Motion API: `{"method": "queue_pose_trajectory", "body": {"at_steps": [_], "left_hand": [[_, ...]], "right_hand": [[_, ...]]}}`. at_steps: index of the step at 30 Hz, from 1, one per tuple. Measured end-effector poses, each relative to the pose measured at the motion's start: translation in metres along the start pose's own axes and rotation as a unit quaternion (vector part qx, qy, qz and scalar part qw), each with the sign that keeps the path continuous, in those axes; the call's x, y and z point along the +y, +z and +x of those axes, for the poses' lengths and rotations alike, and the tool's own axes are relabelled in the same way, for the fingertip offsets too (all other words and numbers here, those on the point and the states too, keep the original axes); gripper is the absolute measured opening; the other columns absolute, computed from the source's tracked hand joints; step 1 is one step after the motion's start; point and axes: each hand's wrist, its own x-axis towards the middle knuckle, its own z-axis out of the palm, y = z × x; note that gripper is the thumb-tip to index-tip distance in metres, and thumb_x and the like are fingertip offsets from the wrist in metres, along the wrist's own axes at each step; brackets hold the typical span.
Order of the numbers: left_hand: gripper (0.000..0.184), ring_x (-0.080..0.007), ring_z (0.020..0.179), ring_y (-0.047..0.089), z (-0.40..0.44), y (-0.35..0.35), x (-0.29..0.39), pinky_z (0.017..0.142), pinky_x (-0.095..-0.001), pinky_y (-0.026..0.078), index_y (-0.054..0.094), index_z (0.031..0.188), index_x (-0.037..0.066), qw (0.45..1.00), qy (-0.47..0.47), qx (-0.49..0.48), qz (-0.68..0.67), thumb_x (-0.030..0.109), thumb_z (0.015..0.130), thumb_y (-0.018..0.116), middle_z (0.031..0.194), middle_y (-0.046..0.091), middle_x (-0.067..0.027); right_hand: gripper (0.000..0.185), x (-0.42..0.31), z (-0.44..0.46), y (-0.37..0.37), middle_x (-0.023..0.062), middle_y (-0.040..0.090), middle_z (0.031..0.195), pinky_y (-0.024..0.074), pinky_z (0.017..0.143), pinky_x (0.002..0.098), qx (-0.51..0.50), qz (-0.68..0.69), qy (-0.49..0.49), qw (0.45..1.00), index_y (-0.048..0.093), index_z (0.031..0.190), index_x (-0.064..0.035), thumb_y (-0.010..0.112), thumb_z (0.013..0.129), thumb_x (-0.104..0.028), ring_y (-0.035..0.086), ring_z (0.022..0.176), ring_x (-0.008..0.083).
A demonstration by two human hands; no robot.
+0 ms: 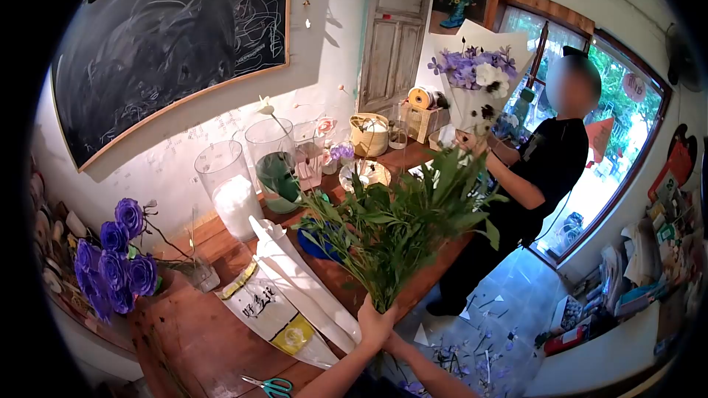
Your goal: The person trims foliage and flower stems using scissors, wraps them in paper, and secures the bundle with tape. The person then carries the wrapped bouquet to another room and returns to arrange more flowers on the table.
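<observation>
Your left forearm angles up from the lower edge, elbow low. Left hand (377, 324) in front of you, fingers clamped around the stems of a leafy green bunch (387, 232). Your right forearm comes in from the lower right and meets it; right hand (399, 346) close against the left wrist, mostly hidden — you cannot tell whether its fingers are apart or together. The bunch fans upward and away from your grip, tilted a little right, its foliage out over the table's far right side.

Surface: reddish-brown wooden table (188, 320). Just left of your left hand lie long white wrapping sheets (295, 273), beside a printed plastic bag (254, 313) with a yellow panel. Scissors (276, 387) with teal handles rest at the near edge. Purple roses (114, 258) stand at the left end. Toward the wall: a clear cylinder (236, 206) with something white inside, a wider glass vase (274, 173) touched with dark green, and a woven basket (369, 136) farther along.

Room: blackboard (169, 51) with chalk scrawl on the left wall, weathered wooden door panel (391, 51) near the corner. Across the table, a person (560, 151) in dark clothing holds a paper-wrapped bouquet (472, 70), purple and white — bright glass doorway (594, 184) behind. Pale floor (516, 280), scattered with clippings.
</observation>
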Motion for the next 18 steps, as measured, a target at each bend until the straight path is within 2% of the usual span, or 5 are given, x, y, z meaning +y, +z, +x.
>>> {"method": "queue_pose_trajectory", "body": {"at_steps": [4, 7, 12, 15, 18], "left_hand": [[0.031, -0.034, 0.083, 0.063, -0.004, -0.004, 0.006, 0.071, -0.0356, 0.048, 0.056, 0.1, 0.0, 1.0, 0.016, 0.013, 0.02, 0.013, 0.072, 0.065, 0.087, 0.064, -0.0189], [0.031, -0.0324, 0.083, 0.063, -0.008, -0.01, 0.008, 0.07, -0.0339, 0.048, 0.056, 0.099, 0.0, 1.0, 0.018, 0.014, 0.021, 0.01, 0.072, 0.065, 0.086, 0.064, -0.0176], [0.027, -0.0283, 0.076, 0.063, -0.008, -0.014, 0.004, 0.068, -0.0329, 0.047, 0.056, 0.095, -0.001, 0.998, 0.047, 0.032, -0.009, 0.008, 0.071, 0.063, 0.08, 0.063, -0.0156], [0.022, -0.0252, 0.073, 0.062, -0.008, -0.013, 0.0, 0.066, -0.0325, 0.047, 0.056, 0.091, -0.001, 0.998, 0.055, 0.039, -0.008, 0.008, 0.072, 0.062, 0.078, 0.063, -0.0147], [0.018, -0.0241, 0.07, 0.061, -0.008, -0.017, -0.002, 0.065, -0.0325, 0.046, 0.055, 0.088, -0.001, 0.997, 0.058, 0.04, -0.008, 0.007, 0.072, 0.062, 0.075, 0.061, -0.0135]], "right_hand": [[0.05, 0.017, 0.013, -0.005, 0.0135, 0.047, 0.125, 0.0367, 0.095, 0.0354, 0.004, -0.097, 0.0, 0.995, 0.045, 0.122, 0.0, 0.063, 0.082, -0.022, 0.044, 0.116, 0.0206], [0.059, 0.008, 0.012, -0.006, 0.0143, 0.036, 0.137, 0.0298, 0.102, 0.0363, -0.053, -0.127, 0.023, 0.99, 0.039, 0.13, 0.0, 0.063, 0.082, -0.025, 0.033, 0.126, 0.0214], [0.058, -0.005, 0.011, 0.004, 0.0137, 0.042, 0.132, 0.0323, 0.1, 0.0369, -0.035, -0.12, -0.005, 0.992, 0.042, 0.127, 0.0, 0.065, 0.08, -0.026, 0.038, 0.123, 0.0218], [0.054, 0.026, 0.014, -0.011, 0.0111, 0.05, 0.124, 0.0348, 0.098, 0.0359, -0.047, -0.089, -0.003, 0.995, 0.046, 0.123, 0.0006, 0.066, 0.081, -0.027, 0.045, 0.117, 0.0205], [0.047, 0.055, 0.007, -0.018, 0.0078, 0.056, 0.116, 0.0375, 0.096, 0.0336, -0.065, 0.17, 0.054, 0.982, 0.05, 0.12, 0.0009, 0.063, 0.084, -0.027, 0.05, 0.111, 0.018]]}}
